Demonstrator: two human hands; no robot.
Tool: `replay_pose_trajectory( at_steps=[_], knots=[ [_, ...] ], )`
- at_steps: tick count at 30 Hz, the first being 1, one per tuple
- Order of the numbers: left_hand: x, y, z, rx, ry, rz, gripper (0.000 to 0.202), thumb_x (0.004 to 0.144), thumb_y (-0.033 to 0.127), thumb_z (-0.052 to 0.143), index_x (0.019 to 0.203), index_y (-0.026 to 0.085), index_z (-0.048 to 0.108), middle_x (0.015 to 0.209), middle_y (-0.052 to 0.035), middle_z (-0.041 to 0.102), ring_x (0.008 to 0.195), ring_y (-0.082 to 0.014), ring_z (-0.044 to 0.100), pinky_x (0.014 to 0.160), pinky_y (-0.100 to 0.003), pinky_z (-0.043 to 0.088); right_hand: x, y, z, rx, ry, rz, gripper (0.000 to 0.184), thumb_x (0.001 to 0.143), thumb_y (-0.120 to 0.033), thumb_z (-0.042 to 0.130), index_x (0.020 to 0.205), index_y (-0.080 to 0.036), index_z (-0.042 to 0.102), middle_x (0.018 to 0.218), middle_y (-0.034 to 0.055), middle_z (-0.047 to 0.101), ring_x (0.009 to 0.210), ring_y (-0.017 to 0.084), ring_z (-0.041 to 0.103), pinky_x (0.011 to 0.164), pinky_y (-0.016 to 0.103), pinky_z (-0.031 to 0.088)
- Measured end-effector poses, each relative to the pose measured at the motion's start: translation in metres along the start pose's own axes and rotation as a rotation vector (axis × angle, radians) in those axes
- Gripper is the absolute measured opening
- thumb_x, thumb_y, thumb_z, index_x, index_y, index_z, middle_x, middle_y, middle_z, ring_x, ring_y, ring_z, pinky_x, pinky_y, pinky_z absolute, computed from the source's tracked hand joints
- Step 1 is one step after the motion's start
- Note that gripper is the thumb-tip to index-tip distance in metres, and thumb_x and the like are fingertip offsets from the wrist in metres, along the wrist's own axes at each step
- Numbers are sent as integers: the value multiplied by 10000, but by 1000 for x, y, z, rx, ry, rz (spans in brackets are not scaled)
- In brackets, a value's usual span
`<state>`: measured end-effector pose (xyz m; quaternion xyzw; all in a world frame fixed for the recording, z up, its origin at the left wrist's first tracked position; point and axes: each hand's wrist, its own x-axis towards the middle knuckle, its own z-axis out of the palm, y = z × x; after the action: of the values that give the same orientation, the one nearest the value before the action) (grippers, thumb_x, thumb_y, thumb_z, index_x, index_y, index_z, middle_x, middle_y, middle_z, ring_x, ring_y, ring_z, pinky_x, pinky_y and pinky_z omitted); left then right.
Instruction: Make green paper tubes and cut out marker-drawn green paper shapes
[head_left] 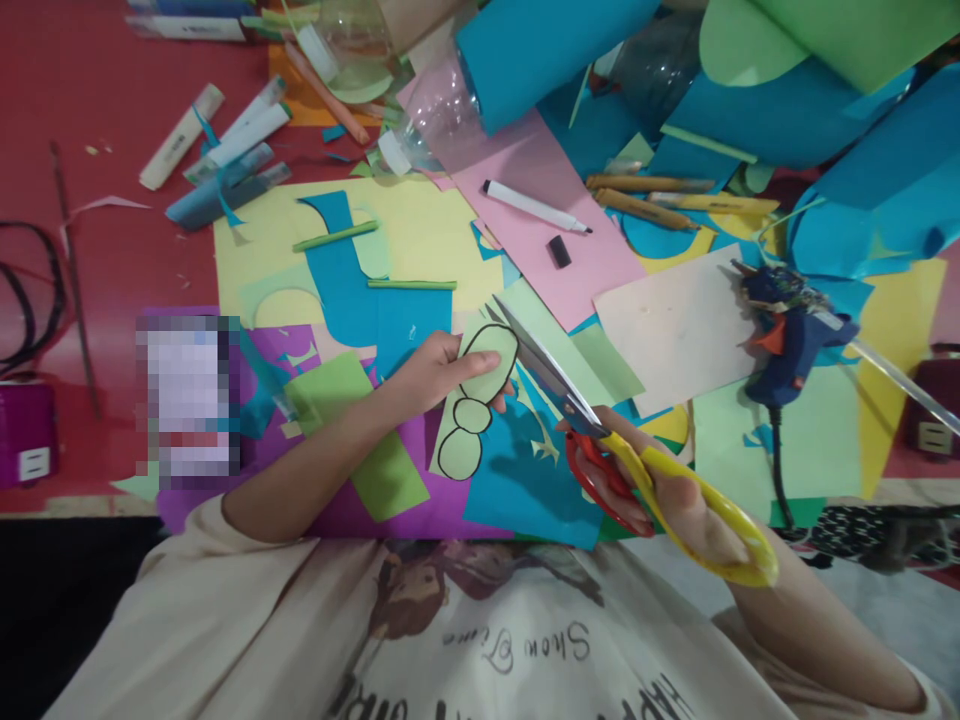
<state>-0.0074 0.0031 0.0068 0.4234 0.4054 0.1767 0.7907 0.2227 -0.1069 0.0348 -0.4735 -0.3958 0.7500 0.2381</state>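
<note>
In the middle of the head view, my left hand (442, 375) pinches a pale green piece of paper (459, 440) between thumb and fingers. Black marker outlines of rounded shapes are drawn on it, the largest under my thumb. My right hand (690, 500) grips scissors (574, 405) with one yellow and one red handle. Their blades are parted and point up and left, close to the paper's right edge. Small cut scraps (541, 435) lie on blue paper just below the blades. An uncapped black marker (536, 205) rests on pink paper, its cap (559, 251) beside it.
A blue hot glue gun (791, 350) lies at the right with its cord hanging toward me. Plastic bottles (439, 110) wrapped in blue paper are at the back. Several markers (240, 140) lie at upper left, above a phone (191, 400). Coloured sheets (397, 440) overlap across the red table (112, 270).
</note>
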Motion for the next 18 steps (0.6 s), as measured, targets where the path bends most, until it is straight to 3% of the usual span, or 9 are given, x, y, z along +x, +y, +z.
replay_pose_trajectory(
  at_steps=[3, 8, 12, 15, 18],
  knots=[
    [-1, 0, -1, 20, 2, 1, 296, 761, 379, 641, 635, 114, 682, 592, -44, 698, 510, -134, 639, 500, -230, 523, 0, 0, -2, 61, -65, -32, 804, 684, -870, 440, 1177, -236, 488, 533, -107, 349, 358, 40, 195, 356, 220, 203],
    [3, 1, -5, -118, -22, -72, 303, 735, 393, 660, 626, 110, 656, 549, -42, 677, 434, -129, 609, 423, -211, 484, -1, 1, -4, 81, -60, 9, 885, 619, -904, 451, 1185, -225, 496, 560, -97, 375, 356, 33, 202, 341, 216, 209],
    [8, 5, -13, -316, -109, -113, 559, 864, 541, 393, 673, 92, 665, 435, -54, 605, 374, -154, 581, 373, -220, 450, 1, 3, -2, 92, -61, -24, 887, 638, -906, 405, 1201, -227, 492, 593, -80, 400, 362, 39, 236, 340, 216, 207],
    [10, 5, -19, -498, -58, -114, 581, 925, 411, 221, 752, 89, 673, 454, -47, 611, 320, -115, 518, 339, -190, 402, 5, 4, 4, 132, -55, -105, 799, 715, -868, 368, 1212, -253, 479, 627, -67, 408, 373, 53, 263, 329, 223, 242],
    [8, 1, -21, -616, 33, -81, 408, 894, 332, 346, 773, 122, 674, 518, -8, 624, 311, -52, 445, 335, -143, 357, 10, 2, 12, 177, 0, -139, 725, 733, -845, 394, 1198, -297, 486, 616, -65, 392, 378, 68, 266, 319, 232, 248]
  ],
)
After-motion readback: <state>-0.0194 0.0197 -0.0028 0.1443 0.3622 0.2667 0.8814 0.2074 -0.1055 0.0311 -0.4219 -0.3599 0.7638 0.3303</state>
